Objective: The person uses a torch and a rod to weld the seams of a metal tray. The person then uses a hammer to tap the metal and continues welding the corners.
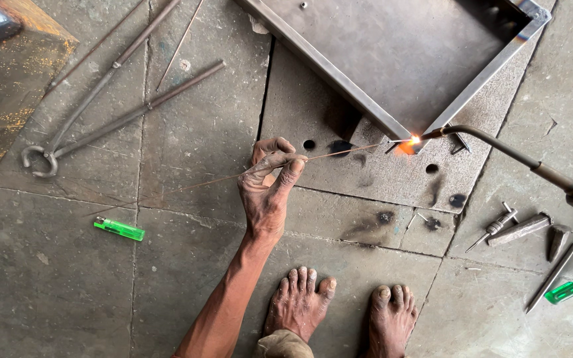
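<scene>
At the far left, long metal tongs (111, 106) lie on the concrete floor (48, 278), with a green lighter (119, 229) below them. Your left hand (268, 184) sits near the centre, fingers pinched together and clamped on a thin filler rod (339, 153). The rod runs from the left of your hand, through your fingertips, rightward to the corner of the steel frame (392, 59), which rests on a stained metal slab (373, 172). Your bare feet (339, 311) stand on the floor just below the slab. At the frame corner a small flame (414, 140) burns where the rod end meets the torch tip. The curved torch (512, 156) extends right to the picture edge. Your right hand is out of view, so you cannot tell its grip. Chisels and punches (525, 232) and a green-handled screwdriver (570, 288) lie at the lower right.
</scene>
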